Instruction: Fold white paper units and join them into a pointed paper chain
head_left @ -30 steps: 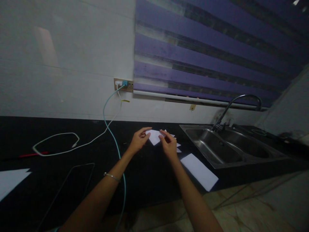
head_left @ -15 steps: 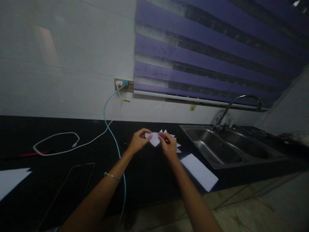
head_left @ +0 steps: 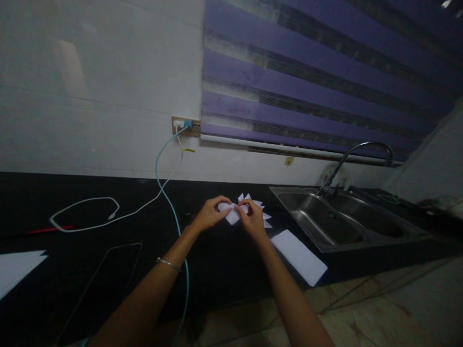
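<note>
Paper [head_left: 233, 219] sat pinched in my left fingers [head_left: 221, 215] and right fingers [head_left: 243, 214], neither nearer; corner jutted nearside between them.

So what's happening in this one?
A person's left hand and right hand pinch a small, folded white paper piece between them, over a dark countertop. Beside the right hand lie several pointed white paper pieces, partly hidden by it. A flat, rectangular white paper lies past the right forearm, near the stainless-steel double sink. More white paper sheets sit at the far left edge of the view.
</note>
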`<control>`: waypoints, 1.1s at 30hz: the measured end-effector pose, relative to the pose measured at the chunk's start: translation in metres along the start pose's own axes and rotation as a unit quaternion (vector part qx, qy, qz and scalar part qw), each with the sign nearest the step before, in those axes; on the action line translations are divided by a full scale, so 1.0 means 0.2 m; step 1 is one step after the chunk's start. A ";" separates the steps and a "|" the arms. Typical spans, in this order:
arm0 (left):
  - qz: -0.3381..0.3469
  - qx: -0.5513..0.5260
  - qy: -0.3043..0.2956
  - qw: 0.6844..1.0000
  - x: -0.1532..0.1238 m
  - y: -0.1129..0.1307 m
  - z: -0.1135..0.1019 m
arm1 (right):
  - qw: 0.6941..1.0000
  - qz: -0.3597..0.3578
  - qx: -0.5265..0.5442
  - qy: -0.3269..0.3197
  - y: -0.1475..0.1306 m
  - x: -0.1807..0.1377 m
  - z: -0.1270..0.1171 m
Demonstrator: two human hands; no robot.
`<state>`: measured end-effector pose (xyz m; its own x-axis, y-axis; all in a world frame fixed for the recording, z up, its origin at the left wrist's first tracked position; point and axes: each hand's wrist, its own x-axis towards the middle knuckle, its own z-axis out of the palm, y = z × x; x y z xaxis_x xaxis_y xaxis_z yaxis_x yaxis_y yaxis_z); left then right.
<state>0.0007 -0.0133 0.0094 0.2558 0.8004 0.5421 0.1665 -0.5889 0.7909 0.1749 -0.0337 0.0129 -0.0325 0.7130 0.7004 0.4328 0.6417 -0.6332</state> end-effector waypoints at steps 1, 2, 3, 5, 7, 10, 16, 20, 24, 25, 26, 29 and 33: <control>0.005 0.005 -0.001 1.000 0.00 0.00 0.00 | 1.000 -0.004 0.007 0.004 0.00 0.00 0.00; 0.009 0.005 -0.001 1.000 0.00 0.01 0.00 | 1.000 -0.009 0.015 0.007 0.00 0.00 0.00; 0.012 0.002 -0.001 1.000 0.00 0.01 0.00 | 1.000 -0.014 0.022 0.006 -0.01 0.00 0.00; 0.021 -0.003 -0.007 1.000 0.00 0.02 0.00 | 0.999 -0.025 0.030 -0.002 -0.01 0.00 0.00; 0.031 -0.005 -0.011 0.999 0.00 0.03 0.00 | 0.999 -0.032 0.029 -0.010 -0.01 0.00 -0.01; 0.041 -0.007 -0.012 0.999 0.00 0.02 -0.01 | 0.999 -0.030 0.025 -0.002 -0.01 0.00 -0.01; 0.048 0.001 -0.019 0.999 -0.01 0.02 -0.01 | 0.999 -0.022 0.023 0.006 0.00 0.00 -0.01; 0.049 0.018 -0.013 0.999 -0.01 0.02 -0.01 | 1.000 -0.013 0.025 0.006 0.00 0.00 -0.01; 0.093 0.032 -0.010 0.995 -0.01 0.01 -0.01 | 1.000 0.001 0.030 0.006 0.01 0.00 -0.01; 0.110 0.040 -0.008 0.993 0.00 0.01 -0.01 | 0.999 0.003 0.031 0.006 0.01 0.00 -0.01; 0.124 0.050 -0.006 0.991 0.00 0.01 -0.01 | 0.999 0.003 0.032 0.007 0.01 0.00 -0.01; 0.142 0.080 0.000 0.987 0.00 -0.01 -0.02 | 0.999 0.000 0.031 0.012 0.00 0.00 -0.01; 0.145 0.114 -0.007 0.983 -0.01 -0.01 -0.02 | 1.000 -0.005 0.025 0.014 0.00 0.00 -0.01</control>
<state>-0.0039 -0.0133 0.0086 0.3362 0.5938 0.7310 0.2932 -0.8036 0.5179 0.1763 -0.0342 0.0137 -0.0113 0.6989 0.7151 0.3866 0.6626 -0.6415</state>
